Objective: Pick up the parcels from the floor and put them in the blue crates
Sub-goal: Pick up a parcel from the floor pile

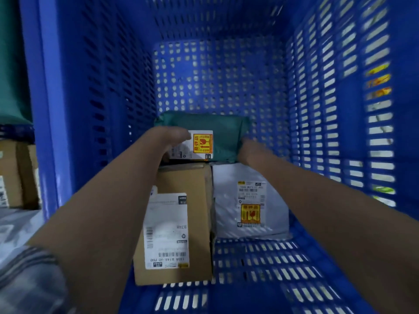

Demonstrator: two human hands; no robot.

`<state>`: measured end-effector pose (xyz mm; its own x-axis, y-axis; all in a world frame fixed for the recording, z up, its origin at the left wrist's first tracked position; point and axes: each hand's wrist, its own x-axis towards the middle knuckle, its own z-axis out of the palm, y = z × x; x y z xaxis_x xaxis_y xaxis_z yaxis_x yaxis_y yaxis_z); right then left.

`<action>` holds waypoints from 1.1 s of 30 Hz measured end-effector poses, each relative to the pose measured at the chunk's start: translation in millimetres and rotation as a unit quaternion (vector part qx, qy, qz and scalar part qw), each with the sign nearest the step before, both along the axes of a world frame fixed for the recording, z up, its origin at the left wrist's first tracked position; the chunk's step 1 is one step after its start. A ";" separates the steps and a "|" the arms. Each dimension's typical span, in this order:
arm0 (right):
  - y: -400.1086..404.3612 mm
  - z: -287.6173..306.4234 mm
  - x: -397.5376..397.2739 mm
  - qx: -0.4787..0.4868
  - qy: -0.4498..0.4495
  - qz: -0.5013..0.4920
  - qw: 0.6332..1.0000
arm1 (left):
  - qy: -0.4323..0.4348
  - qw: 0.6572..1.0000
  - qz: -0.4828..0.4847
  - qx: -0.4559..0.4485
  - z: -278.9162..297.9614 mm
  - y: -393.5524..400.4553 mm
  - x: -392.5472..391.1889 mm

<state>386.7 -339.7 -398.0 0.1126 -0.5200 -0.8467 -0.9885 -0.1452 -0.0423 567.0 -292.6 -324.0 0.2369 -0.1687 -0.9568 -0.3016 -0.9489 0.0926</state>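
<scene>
Deep inside the blue perforated plastic crate (108,91), a green plastic-wrapped parcel (217,128) sits against the crate floor's far part, carrying a white shipping label with a yellow and red fragile sticker (202,143). Just beside it, nearer the camera, lie two more parcels side by side and touching: a brown cardboard box (188,184) with a long white barcode label on the left, and a grey plastic mailer bag (229,189) with its own yellow fragile sticker on the right. Outside the crate's left wall stand further cardboard boxes (15,175) and a dark green bag (11,64), partly cut off by the frame.

Both bare forearms reach down into the crate over the box and the mailer. The left hand (169,141) holds the green parcel's left end, thumb curled over the label. The right hand (248,150) meets the parcel's right end, but its fingers are hidden behind the wrist, so their grip cannot be told. A striped sleeve (29,277) shows at the lower left.
</scene>
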 end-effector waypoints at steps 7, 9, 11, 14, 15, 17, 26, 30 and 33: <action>4.2 72.0 -30.1 0.035 -0.104 -0.096 0.989 | -0.182 0.980 0.030 -0.076 46.9 6.5 -21.8; 16.8 110.9 -50.0 0.027 -0.173 -0.204 0.963 | -0.172 0.976 0.045 -0.130 72.0 7.7 -35.5; 34.3 147.5 -70.9 0.000 -0.237 -0.279 0.931 | -0.177 0.971 0.058 -0.149 94.3 6.9 -59.3; 56.8 201.6 -104.8 -0.051 -0.317 -0.342 0.883 | -0.188 0.963 0.080 -0.176 130.3 2.0 -111.6; 62.7 218.3 -118.0 -0.071 -0.317 -0.347 0.880 | -0.185 0.961 0.079 -0.189 142.8 1.2 -130.4; 72.5 254.7 -144.3 -0.122 -0.311 -0.350 0.875 | -0.175 0.955 0.065 -0.232 162.4 2.9 -166.9; 153.3 302.0 -301.2 -0.102 -0.173 -0.772 0.603 | -0.110 0.874 -0.213 -0.422 214.9 30.7 -318.5; 212.1 297.7 -378.7 -0.050 -0.130 -0.804 0.578 | -0.080 0.855 -0.297 -0.418 211.5 43.6 -382.2; 267.9 273.8 -425.8 -0.025 -0.084 -0.802 0.591 | -0.084 0.827 -0.413 -0.372 195.3 66.0 -420.1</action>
